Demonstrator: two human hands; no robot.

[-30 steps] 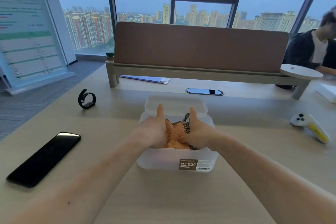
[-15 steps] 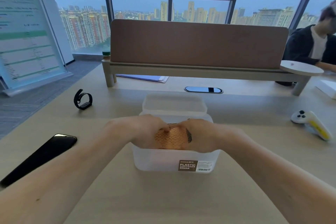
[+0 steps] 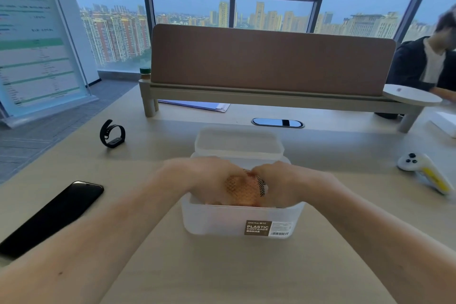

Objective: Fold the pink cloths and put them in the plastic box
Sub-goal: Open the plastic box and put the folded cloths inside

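Left hand [image 3: 204, 177] at 9 o'clock and right hand [image 3: 280, 184] at 3 o'clock curl around the pink cloth [image 3: 240, 189], pressing it inside the plastic box [image 3: 217, 219]. Risk: released unevenly, the springy bundle could unfold and ride over the rim.

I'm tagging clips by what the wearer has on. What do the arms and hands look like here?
The left forearm and right forearm are bare to the frame edge, with no sleeves in view. The left hand and right hand wear no gloves; neither wrist carries a watch or band. Rings cannot be judged through the blur.
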